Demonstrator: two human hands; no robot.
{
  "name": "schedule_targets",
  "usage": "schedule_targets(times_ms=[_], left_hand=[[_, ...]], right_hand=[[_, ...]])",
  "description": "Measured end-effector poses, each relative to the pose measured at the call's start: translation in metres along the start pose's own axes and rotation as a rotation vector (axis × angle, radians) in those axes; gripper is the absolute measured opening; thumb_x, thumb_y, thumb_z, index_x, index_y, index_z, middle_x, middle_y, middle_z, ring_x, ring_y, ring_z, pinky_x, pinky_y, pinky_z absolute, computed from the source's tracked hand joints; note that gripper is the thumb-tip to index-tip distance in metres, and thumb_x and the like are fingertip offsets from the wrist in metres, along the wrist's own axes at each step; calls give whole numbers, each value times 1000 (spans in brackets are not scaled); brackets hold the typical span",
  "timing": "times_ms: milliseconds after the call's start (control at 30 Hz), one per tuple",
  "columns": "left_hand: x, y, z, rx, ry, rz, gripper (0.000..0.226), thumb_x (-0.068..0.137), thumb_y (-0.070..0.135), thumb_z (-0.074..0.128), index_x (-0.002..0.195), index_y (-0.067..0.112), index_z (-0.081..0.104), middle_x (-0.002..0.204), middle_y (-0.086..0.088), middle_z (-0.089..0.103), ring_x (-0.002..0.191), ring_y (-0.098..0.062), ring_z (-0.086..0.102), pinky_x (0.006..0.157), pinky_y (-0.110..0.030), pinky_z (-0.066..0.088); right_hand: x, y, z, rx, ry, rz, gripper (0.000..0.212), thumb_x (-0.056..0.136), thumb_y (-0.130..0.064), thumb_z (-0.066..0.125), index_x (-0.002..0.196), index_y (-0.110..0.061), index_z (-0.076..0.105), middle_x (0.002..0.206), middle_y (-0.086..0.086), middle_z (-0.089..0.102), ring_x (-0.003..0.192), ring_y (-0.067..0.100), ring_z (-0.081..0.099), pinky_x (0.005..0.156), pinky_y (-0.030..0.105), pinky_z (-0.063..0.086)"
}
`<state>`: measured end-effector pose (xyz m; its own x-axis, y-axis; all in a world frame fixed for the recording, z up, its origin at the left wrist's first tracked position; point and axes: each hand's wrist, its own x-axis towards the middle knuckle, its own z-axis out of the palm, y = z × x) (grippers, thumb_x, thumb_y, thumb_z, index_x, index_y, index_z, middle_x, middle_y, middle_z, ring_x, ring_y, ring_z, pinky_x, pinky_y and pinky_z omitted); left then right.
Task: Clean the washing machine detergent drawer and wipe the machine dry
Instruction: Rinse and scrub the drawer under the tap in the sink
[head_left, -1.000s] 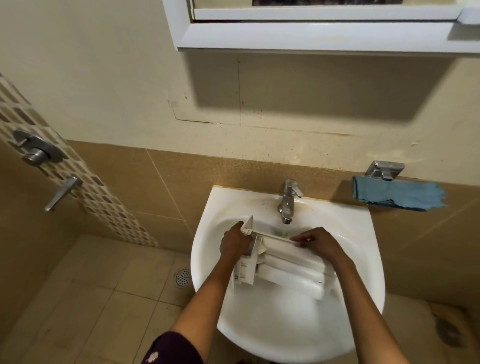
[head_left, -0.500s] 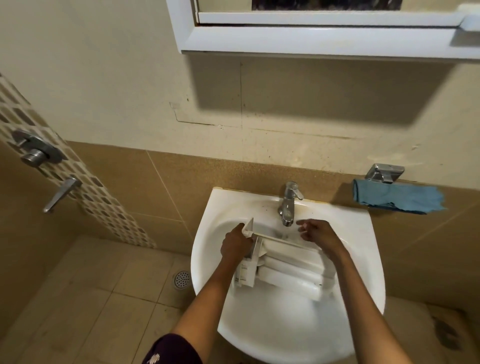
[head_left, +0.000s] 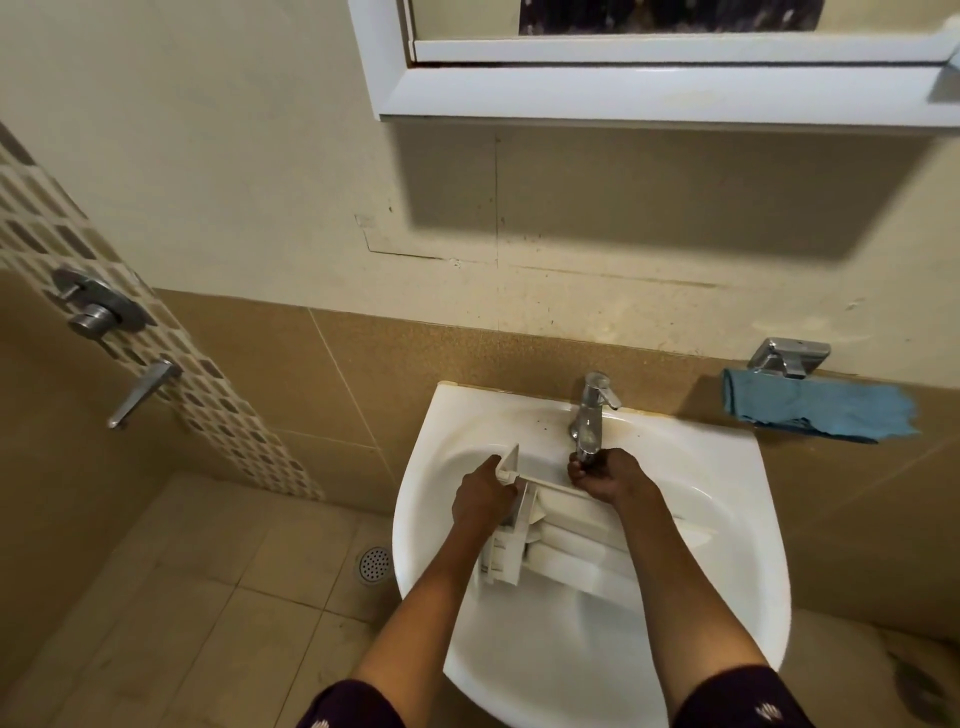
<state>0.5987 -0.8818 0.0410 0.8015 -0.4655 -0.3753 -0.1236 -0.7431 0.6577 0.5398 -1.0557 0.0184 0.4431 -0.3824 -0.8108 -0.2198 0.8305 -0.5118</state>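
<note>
Head: ribbed white drawer (head_left: 571, 545), curved chrome faucet (head_left: 589, 415)

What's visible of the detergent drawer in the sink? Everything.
The detergent drawer is white plastic, with long parallel compartments split by ribs and a flat front panel at its left end. It lies slanted in the white sink basin, below the faucet. The left hand grips the panel end. The right hand is at the faucet spout above its far edge; contact with the drawer can't be told.

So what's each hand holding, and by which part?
Left hand grips the detergent drawer by its end panel; right hand at the faucet spout, grip unclear.
</note>
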Motion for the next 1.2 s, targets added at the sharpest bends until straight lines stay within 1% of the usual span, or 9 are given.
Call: schedule_targets(times_ms=[133, 300, 433, 600, 700, 800, 900, 1000, 1200], left_hand=[[0, 0, 0, 4, -9, -12, 30, 89, 27, 58, 116, 14, 55, 112, -11, 65, 105, -31, 60, 86, -34, 46], [1, -2, 1, 2, -17, -16, 35, 88, 28, 59, 120, 16, 54, 115, -11, 64, 107, -31, 59, 86, -34, 46], [0, -1, 0, 1, -4, -3, 34, 88, 26, 58, 119, 14, 54, 113, -11, 65, 106, -31, 60, 84, -32, 45], [-1, 0, 1, 14, 3, -1, 38, 88, 30, 58, 122, 14, 54, 115, -11, 65, 106, -31, 60, 87, -33, 46], [0, 1, 0, 15, 7, 1, 33, 89, 27, 58, 119, 13, 55, 114, -11, 65, 106, -31, 60, 87, -33, 45], [0, 1, 0, 16, 8, 0, 29, 89, 25, 57, 116, 13, 56, 114, -11, 65, 106, -30, 60, 86, -32, 45], [1, 1, 1, 33, -1, -9, 31, 89, 25, 56, 117, 12, 55, 114, -12, 65, 106, -30, 60, 87, -34, 46], [0, 3, 0, 50, 0, -9, 36, 90, 28, 57, 122, 12, 53, 116, -11, 64, 107, -30, 60, 87, -33, 46], [0, 1, -1, 23, -17, -47, 48, 88, 33, 59, 130, 13, 49, 120, -12, 62, 109, -31, 59, 90, -37, 46]], right_hand=[[7, 5, -24, 218, -35, -41, 13, 92, -5, 42, 86, -5, 54, 81, 5, 59, 72, 15, 58, 66, 23, 50], [-32, -10, -22, 509, -231, -52, 20, 61, 8, 32, 67, -10, 39, 53, 6, 44, 59, 14, 32, 58, 20, 27], [-66, -11, 4, 134, -310, -84, 20, 74, 8, 32, 70, -8, 44, 50, 6, 52, 57, 14, 43, 42, 18, 40], [-76, -6, 42, -582, -232, -235, 32, 96, 7, 27, 80, 9, 54, 68, 16, 56, 43, 14, 59, 48, 20, 51], [-66, -4, 45, -744, -90, -294, 30, 95, 10, 30, 71, 10, 49, 70, 15, 51, 55, 21, 50, 53, 26, 44], [-54, 6, 37, -992, -31, -386, 20, 92, 4, 42, 97, 10, 61, 84, 22, 62, 68, 24, 56, 66, 27, 46], [-50, 23, 37, -1341, -14, -633, 22, 87, -4, 57, 104, -1, 70, 108, 14, 69, 100, 24, 64, 86, 27, 46], [-45, 37, 43, -1453, -5, -693, 21, 83, -12, 65, 102, -6, 72, 106, 11, 70, 101, 23, 64, 88, 30, 49], [-39, 31, 31, -1298, -128, -704, 16, 79, -10, 70, 94, -6, 75, 96, 12, 73, 92, 23, 67, 75, 20, 43]])
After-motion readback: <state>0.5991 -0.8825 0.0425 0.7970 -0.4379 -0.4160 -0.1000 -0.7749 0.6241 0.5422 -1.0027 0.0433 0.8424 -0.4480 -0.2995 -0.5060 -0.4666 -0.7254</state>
